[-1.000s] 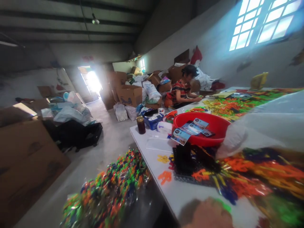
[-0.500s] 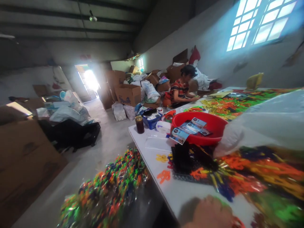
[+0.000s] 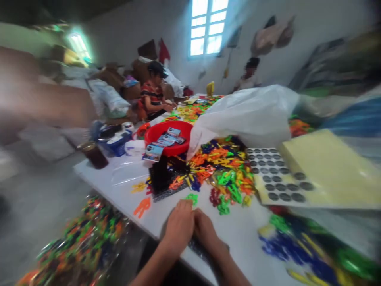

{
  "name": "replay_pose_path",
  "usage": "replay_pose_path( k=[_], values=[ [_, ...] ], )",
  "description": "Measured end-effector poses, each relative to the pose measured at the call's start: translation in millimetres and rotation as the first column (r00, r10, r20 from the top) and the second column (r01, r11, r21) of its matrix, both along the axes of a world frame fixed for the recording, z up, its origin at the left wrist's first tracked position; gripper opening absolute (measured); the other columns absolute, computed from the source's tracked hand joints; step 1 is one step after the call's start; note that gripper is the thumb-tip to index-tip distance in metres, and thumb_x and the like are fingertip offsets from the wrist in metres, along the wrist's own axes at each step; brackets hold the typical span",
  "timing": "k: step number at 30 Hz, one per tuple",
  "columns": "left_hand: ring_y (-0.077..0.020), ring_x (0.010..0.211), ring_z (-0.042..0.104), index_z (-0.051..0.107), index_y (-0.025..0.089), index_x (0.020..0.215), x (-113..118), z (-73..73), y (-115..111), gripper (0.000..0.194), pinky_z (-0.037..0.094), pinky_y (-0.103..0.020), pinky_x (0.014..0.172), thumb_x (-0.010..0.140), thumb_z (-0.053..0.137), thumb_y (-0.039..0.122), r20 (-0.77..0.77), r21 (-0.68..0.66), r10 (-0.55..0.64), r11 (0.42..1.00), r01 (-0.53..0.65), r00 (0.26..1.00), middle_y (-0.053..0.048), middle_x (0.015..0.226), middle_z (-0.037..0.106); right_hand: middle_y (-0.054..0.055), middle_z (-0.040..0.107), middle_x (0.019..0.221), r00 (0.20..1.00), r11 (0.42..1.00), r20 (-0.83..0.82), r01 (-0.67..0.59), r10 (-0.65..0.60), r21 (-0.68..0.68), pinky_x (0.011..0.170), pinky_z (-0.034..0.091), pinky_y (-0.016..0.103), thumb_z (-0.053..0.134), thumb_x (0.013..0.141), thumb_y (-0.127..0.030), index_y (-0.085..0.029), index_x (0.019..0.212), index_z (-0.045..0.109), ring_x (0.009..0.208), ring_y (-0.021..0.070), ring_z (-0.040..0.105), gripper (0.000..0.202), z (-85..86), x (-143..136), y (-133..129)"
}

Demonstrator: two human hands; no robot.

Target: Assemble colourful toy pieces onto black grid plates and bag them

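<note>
At the front edge of the white table [image 3: 238, 234], my left hand [image 3: 180, 223] and my right hand [image 3: 206, 228] are together with curled fingers. Whatever sits between them is hidden. A green plastic piece [image 3: 192, 198] shows just beyond my fingertips. Under my right wrist lies a dark, shiny strip or bag [image 3: 202, 254]. An orange piece [image 3: 143, 207] lies left of my hands. Behind them is a black stack [image 3: 160, 174] on a dark patterned tray. A heap of coloured plastic pieces [image 3: 233, 159] spreads to its right.
A red basin [image 3: 186, 147] holds printed cards. Round dark stickers on sheets [image 3: 276, 171] lie at right by a white bag [image 3: 247, 107]. At left stand a dark jar [image 3: 94, 155] and blue basket [image 3: 119, 145]. Two people sit beyond; a blurred arm [image 3: 44, 99] reaches in at upper left.
The view has swung right and down. Both my hands now show together at the table edge, where one blurred hand showed before. A blurred arm has appeared at upper left.
</note>
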State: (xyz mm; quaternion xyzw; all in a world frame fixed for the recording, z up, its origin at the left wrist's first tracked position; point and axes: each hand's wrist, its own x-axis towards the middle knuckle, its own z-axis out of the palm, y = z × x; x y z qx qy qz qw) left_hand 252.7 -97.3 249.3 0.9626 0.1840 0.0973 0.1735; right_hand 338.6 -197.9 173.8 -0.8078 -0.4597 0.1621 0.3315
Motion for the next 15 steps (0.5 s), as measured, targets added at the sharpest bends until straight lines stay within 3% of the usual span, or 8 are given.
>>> replay_pose_path(
  k=[3,6,10,12,15],
  values=[
    [-0.0218,0.108,0.060,0.052,0.015,0.123,-3,-13.0,1,0.040,0.050,-0.037,0.092,0.089,0.033,0.012,0.050,0.066,-0.043,0.997,0.039,0.998,-0.011,0.115,0.064,0.003,0.065,0.086,0.994,0.994,-0.013,-0.105,0.105,-0.034,0.070,0.047,0.023,0.051,0.080,-0.008,-0.016,0.090,0.065,0.077,0.0153,0.060,0.020,6.1,35,4],
    [-0.0219,0.105,0.062,0.053,0.014,0.122,-5,-21.4,0,0.040,0.052,-0.036,0.090,0.088,0.032,0.011,0.051,0.161,-0.056,0.986,0.048,0.997,-0.012,0.113,0.065,0.007,0.062,0.103,0.973,0.991,0.232,0.030,0.002,-0.133,0.077,0.044,0.025,0.048,0.082,-0.007,-0.016,0.106,0.062,0.090,0.0180,0.058,0.030,30.0,76,40],
    [-0.0230,0.110,0.061,0.053,0.013,0.122,-4,-29.0,1,0.040,0.051,-0.036,0.094,0.087,0.034,0.009,0.067,0.265,-0.081,0.962,0.061,0.994,-0.012,0.114,0.065,0.013,0.057,0.114,0.858,0.966,0.513,0.160,-0.035,-0.201,0.085,0.041,0.031,0.038,0.090,-0.007,-0.015,0.113,0.059,0.106,0.0224,0.051,0.032,54.9,114,104],
    [-0.0231,0.110,0.060,0.052,0.014,0.123,-3,-32.0,2,0.040,0.051,-0.035,0.094,0.086,0.035,0.008,0.076,0.292,-0.093,0.954,0.068,0.993,-0.011,0.114,0.065,0.015,0.058,0.114,0.831,0.954,0.555,0.201,-0.045,-0.223,0.088,0.040,0.035,0.036,0.091,-0.007,-0.013,0.118,0.056,0.107,0.0244,0.050,0.034,52.6,122,117],
    [-0.0226,0.109,0.061,0.052,0.014,0.122,-2,-33.6,3,0.040,0.052,-0.036,0.094,0.086,0.035,0.007,0.088,0.306,-0.091,0.950,0.060,0.992,-0.011,0.114,0.065,0.014,0.058,0.112,0.800,0.945,0.600,0.209,-0.016,-0.253,0.088,0.040,0.037,0.036,0.093,-0.008,-0.014,0.126,0.050,0.106,0.0254,0.050,0.037,36.5,126,98]
  ],
)
